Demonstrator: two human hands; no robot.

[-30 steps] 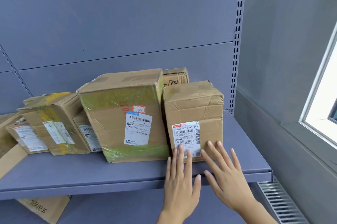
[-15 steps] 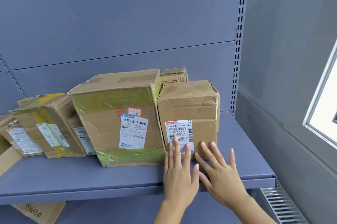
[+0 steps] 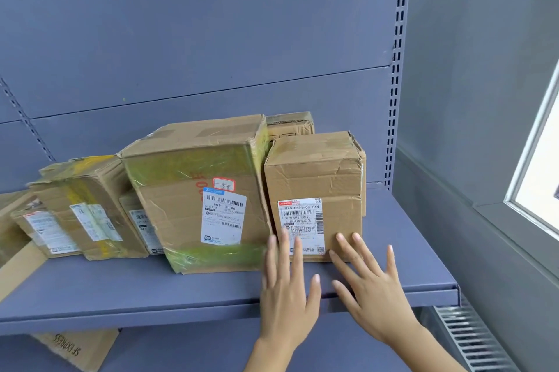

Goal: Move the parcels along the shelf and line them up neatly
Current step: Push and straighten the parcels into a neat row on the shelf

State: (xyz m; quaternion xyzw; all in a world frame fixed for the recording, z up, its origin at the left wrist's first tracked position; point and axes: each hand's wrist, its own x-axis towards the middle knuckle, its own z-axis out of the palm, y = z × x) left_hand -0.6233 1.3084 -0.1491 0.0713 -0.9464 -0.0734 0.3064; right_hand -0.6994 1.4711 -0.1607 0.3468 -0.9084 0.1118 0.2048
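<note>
Left hand [image 3: 287, 290], right hand [image 3: 373, 291] touch parcel [image 3: 314, 172]; label "940 E591-00 344"

Bare shelf [image 3: 402, 229] lies open to the right of the small parcel [image 3: 314, 178], as far as the slotted upright [image 3: 396, 99]. The near strip is free too. On the left the large taped parcel [image 3: 193, 190] crowds against it, and another box [image 3: 290, 126] blocks the far side.

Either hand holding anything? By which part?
Nothing is gripped. The left hand and right hand are both open, with straight fingertips against the lower front face of the rightmost box.
</note>
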